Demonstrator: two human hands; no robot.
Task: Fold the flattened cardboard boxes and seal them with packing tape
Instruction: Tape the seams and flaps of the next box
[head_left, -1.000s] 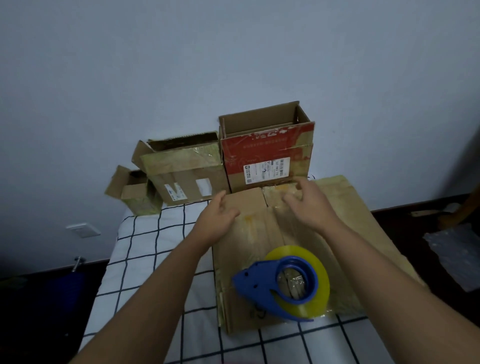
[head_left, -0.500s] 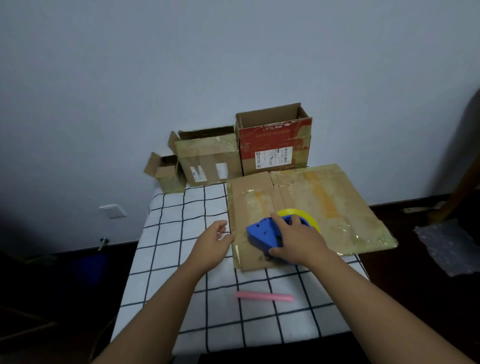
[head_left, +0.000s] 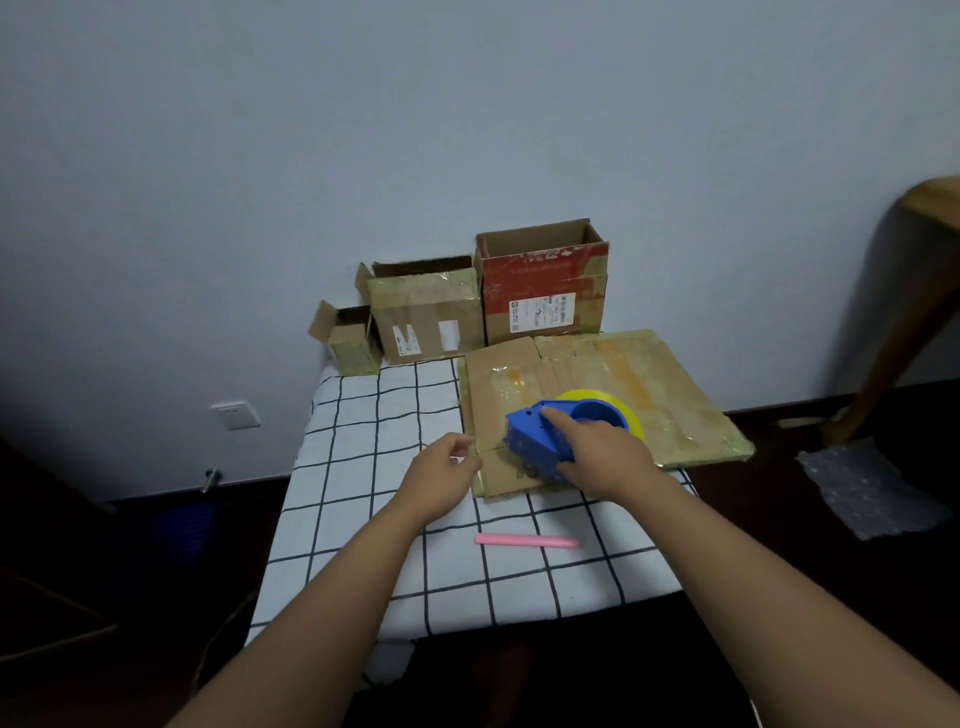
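A flattened cardboard box (head_left: 665, 384) lies on the right half of the checked tablecloth (head_left: 363, 441). On it sits a blue tape dispenser (head_left: 535, 436) with a yellow tape roll (head_left: 623, 402). My right hand (head_left: 602, 457) grips the dispenser from the near side, index finger stretched along its top. My left hand (head_left: 441, 475) hovers just left of the cardboard's near corner, fingers loosely curled and holding nothing. Three folded boxes stand at the back by the wall: a red-printed one (head_left: 543, 291), a middle one (head_left: 426, 317) and a small one (head_left: 348, 338).
A pink stick-shaped object (head_left: 524, 540) lies on the cloth near the front edge. Right of the table are a wooden furniture leg (head_left: 893, 332) and a sheet of bubble wrap (head_left: 862, 488) on the dark floor. A wall socket (head_left: 236, 414) is at the left.
Both hands pulled back from the far edge of the flat cardboard. My right hand came down onto the tape dispenser and took hold of it. The view drew back from the table.
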